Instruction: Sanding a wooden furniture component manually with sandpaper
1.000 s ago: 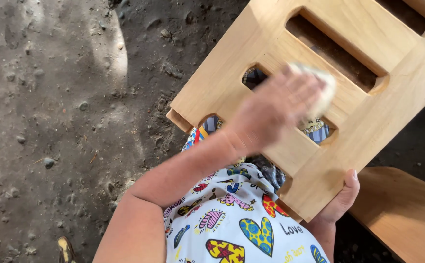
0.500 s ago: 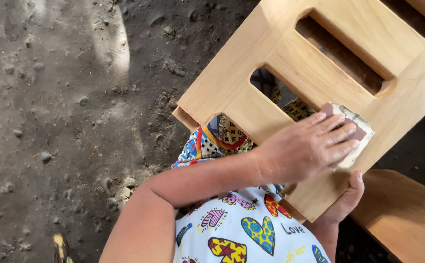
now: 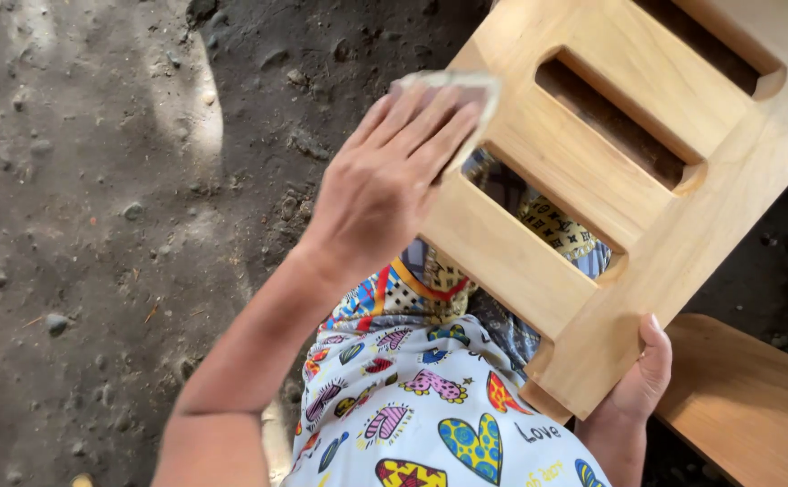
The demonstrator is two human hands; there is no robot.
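On the person's lap, a pale wooden frame with long slots lies tilted, and it reaches from the knees up toward the top right corner of the view. The left hand lies flat on the left edge of the frame, fingers stretched and close together. Under the fingertips is a folded piece of sandpaper, pale and a little blurred, and it is pressed against the wood at the upper left part of the frame. The grip of this hand is open and flat; it presses the paper and does not close around it.

The right hand is at the lower corner of the frame. Its grip is closed on the frame edge: the thumb lies on top of the wood and the other fingers are hidden below.

Through the slots a patterned cloth shows, dark blue and yellow. The person wears a white shirt with many coloured hearts. At the lower right, just beside the right hand, a part of another brown wooden board is seen. Below and to the left is dark earth ground with small stones and a patch of sunlight.
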